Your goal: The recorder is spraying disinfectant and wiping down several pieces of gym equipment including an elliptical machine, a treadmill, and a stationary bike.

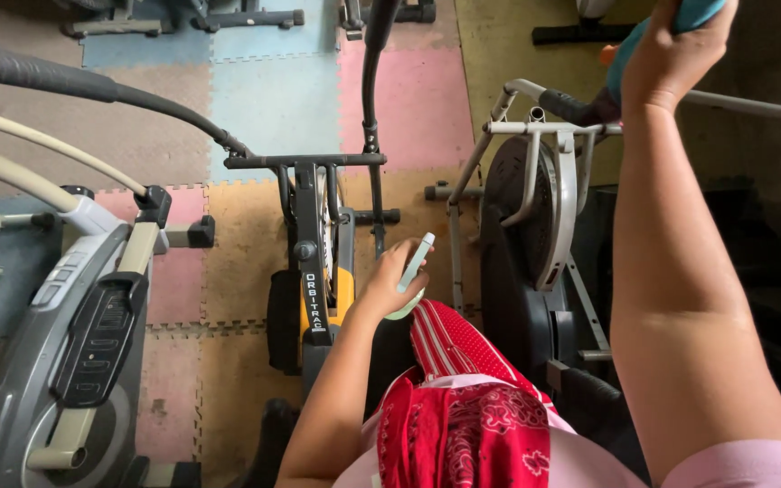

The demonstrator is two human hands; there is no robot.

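While the left hand [389, 282] grips a pale spray bottle [413, 271] low at centre, its long axis tilted far-right, the right hand [675, 50] clenches a teal cloth [691, 13] on the far-right handlebar [571, 107].

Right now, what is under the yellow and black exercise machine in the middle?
Under the exercise machine lie interlocking foam floor mats, tan beneath it, pink and blue beyond. Its rear base is hidden by the person's left arm and red cloth.
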